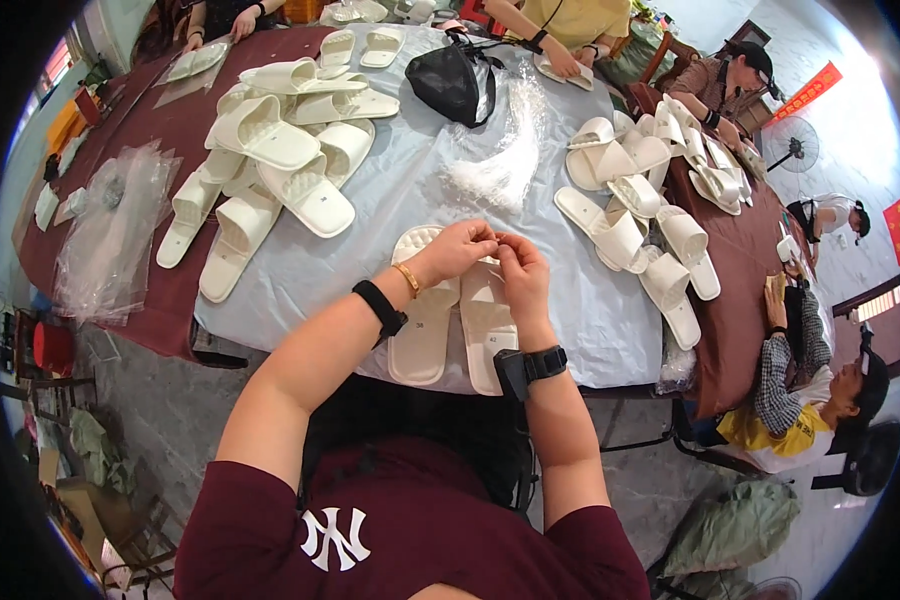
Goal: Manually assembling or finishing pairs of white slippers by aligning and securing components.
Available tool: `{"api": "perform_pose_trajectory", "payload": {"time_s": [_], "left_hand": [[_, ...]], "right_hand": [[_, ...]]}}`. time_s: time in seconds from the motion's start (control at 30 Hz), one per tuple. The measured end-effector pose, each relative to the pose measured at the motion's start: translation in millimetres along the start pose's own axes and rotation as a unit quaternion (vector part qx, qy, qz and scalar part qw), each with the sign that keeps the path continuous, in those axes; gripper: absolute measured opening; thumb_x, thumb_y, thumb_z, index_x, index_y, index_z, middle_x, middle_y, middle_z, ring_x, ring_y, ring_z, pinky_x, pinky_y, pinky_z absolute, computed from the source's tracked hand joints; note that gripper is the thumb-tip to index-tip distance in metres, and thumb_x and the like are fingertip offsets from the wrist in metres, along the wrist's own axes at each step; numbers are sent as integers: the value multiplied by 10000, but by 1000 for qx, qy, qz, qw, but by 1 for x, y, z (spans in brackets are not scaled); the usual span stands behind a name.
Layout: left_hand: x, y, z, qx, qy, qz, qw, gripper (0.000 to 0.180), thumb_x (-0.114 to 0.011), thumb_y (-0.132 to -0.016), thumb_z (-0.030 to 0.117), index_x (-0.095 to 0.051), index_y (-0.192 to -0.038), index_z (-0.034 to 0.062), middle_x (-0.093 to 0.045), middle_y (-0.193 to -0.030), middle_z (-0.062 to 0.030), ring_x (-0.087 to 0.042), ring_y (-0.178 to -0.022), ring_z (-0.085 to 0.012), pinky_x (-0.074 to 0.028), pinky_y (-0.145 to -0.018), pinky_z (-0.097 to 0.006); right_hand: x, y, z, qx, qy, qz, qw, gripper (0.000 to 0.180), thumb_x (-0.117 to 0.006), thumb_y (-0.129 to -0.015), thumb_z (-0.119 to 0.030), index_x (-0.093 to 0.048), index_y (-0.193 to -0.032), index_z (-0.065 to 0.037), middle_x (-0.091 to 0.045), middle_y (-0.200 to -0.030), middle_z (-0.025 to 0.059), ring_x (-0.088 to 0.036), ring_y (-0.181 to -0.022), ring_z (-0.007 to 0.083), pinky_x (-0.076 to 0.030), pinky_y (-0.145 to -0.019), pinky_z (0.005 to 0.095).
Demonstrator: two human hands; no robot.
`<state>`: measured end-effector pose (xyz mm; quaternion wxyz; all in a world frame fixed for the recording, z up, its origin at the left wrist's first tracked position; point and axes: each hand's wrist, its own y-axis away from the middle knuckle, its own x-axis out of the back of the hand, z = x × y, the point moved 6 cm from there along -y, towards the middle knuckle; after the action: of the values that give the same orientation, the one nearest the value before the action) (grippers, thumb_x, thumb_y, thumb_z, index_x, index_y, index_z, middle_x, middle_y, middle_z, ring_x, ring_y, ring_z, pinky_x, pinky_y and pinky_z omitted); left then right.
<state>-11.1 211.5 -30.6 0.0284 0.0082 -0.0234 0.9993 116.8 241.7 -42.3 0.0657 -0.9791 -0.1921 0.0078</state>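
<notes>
My left hand (457,250) and my right hand (526,275) meet over a pair of white open-toe slippers at the table's near edge. Both are closed in a pinch, fingertips close together; whatever lies between them is too small to make out. Below my left wrist lies the left slipper (419,345), its strap partly covered by the hand. The right slipper (486,335) is beside it, partly under my right hand and wrist. Beyond my hands a bundle of thin, whitish plastic strands (510,165) is spread on the pale cloth (590,335).
White slippers are heaped at left (280,130) and right (620,225). A black mesh bag (450,82) sits at the far middle. Clear plastic bags (110,240) lie on the brown cloth at left. Several people handle things around the table, one seated at right (795,400).
</notes>
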Motion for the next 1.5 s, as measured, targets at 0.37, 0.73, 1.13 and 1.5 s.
{"api": "perform_pose_trajectory", "payload": {"time_s": [0.37,0.73,1.13,1.5], "left_hand": [[-6,-3,-3,-111,-272,53,954,178,-608,-796,161,-585,-867,-1,-618,-863,-167,-577,-875,-330,-453,-763,-409],[-9,9,13,-58,-107,57,991,117,-564,-859,85,-601,-948,18,-631,-882,-94,-599,-833,-226,-479,-762,-319],[12,10,2,-39,-22,125,991,137,-590,-906,141,-633,-946,18,-613,-853,11,-515,-775,-56,-431,-699,-217],[14,9,-4,-6,72,115,991,164,-558,-919,163,-650,-941,28,-607,-837,25,-504,-752,-59,-413,-697,-211]], "right_hand": [[-11,7,-55,232,227,150,934,79,-575,-836,-55,-612,-871,6,-645,-908,131,-608,-856,253,-477,-763,353],[7,-23,-33,97,266,171,944,123,-535,-887,-107,-594,-896,1,-648,-811,161,-630,-735,324,-493,-673,388],[8,0,-15,69,-45,122,989,113,-549,-920,-78,-604,-936,20,-646,-829,72,-608,-751,123,-494,-694,254],[-6,6,-32,141,147,114,972,86,-626,-836,-35,-639,-907,12,-657,-827,110,-636,-742,195,-503,-681,288]]}}
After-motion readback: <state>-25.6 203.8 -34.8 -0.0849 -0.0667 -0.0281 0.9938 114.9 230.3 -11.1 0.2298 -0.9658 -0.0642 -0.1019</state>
